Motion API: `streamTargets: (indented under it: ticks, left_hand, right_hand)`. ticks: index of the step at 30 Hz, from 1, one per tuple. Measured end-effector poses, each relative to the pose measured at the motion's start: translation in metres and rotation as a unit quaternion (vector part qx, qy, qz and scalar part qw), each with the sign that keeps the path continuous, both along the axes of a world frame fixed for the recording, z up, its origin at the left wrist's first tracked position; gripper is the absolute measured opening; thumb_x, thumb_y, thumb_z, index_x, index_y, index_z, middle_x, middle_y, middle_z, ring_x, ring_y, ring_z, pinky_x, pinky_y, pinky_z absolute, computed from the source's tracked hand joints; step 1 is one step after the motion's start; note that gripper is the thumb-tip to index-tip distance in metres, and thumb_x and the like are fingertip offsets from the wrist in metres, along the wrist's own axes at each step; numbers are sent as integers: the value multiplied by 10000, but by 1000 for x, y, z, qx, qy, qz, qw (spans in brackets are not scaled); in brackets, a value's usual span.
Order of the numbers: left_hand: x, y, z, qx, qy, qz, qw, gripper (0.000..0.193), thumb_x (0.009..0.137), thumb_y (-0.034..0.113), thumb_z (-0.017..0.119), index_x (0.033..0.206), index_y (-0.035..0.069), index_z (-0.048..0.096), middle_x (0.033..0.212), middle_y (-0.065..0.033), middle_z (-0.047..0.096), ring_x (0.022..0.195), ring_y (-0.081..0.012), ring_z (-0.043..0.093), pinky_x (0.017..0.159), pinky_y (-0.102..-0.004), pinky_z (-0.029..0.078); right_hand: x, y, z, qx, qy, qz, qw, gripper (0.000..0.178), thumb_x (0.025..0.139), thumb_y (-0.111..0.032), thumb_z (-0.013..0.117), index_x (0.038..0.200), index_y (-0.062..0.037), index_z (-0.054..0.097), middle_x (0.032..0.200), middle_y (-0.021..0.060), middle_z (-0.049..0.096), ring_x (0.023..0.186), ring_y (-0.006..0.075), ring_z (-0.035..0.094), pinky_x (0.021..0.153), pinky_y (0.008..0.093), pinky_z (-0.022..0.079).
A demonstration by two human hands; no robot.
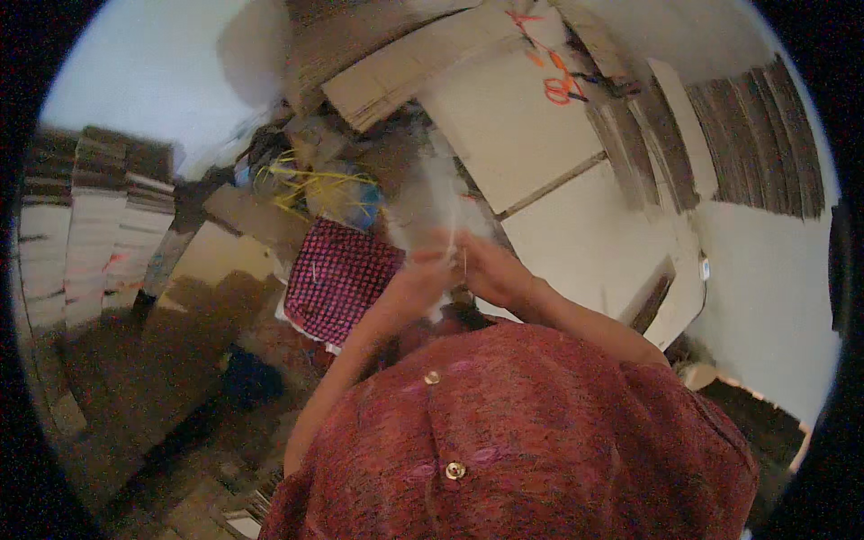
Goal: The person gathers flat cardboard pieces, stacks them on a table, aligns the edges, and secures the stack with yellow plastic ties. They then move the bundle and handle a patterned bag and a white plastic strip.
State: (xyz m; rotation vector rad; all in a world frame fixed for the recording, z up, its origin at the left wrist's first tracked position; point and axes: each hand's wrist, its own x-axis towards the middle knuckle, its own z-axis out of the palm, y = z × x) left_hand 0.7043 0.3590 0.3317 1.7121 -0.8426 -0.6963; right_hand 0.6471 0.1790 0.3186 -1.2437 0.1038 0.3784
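Close together in front of my chest, my left hand [427,275] and my right hand [489,268] meet with their fingers drawn in. Both are smeared by motion, so single fingers barely show. A pale, half see-through strip [438,189] runs up from the fingers, looking like thin plastic or film, but blur hides its kind. A thin white line also shows by the right hand's fingers. Beside my left forearm lies a dark cloth with a pink checked pattern [346,274].
Beyond the cloth is a tangle of yellow strapping [301,184] by a blue-and-white bundle. Large pale board stacks [513,135] with orange marks spread ahead and right. More stacked sheets [756,135] stand far right, and others [99,225] at the left. A brown board [225,256] is near the cloth.
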Motion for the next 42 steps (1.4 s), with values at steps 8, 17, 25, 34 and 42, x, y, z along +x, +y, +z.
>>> streamTargets:
  ticks: [8,17,25,34,42]
  left_hand:
    - [0,1,-6,141,210,-107,962,296,942,267,443,1018,28,600,774,-40,606,709,-110,543,663,-255,451]
    - [6,-25,-8,149,244,-195,938,312,928,283,456,1030,34,614,815,-26,598,733,-95,518,648,-258,442]
    - [6,-82,-17,196,252,-132,938,263,893,251,530,894,3,619,701,9,568,632,-56,464,550,-245,398]
    - [11,-218,48,184,142,-215,948,154,794,166,642,818,14,642,701,4,606,633,-72,540,570,-230,433]
    - [-31,-286,55,59,161,-125,977,111,823,119,602,872,28,642,673,17,573,539,-51,456,484,-208,357]
  right_hand:
    - [0,-19,29,329,60,-246,910,394,911,-263,497,1177,28,487,977,182,622,941,291,594,909,432,430]
    - [-42,-44,26,319,-6,-399,860,361,904,-251,518,1134,26,532,898,126,628,861,260,606,853,435,462]
    - [-78,-95,21,317,-89,-487,809,266,943,-240,426,1032,-3,508,749,68,532,758,239,543,787,403,447]
    - [-129,-207,33,326,-123,-614,708,211,912,-208,475,991,-21,536,840,92,594,874,258,558,873,419,432]
    - [-179,-277,31,295,-177,-643,684,196,917,-186,461,981,-11,522,855,115,591,925,283,549,912,442,418]
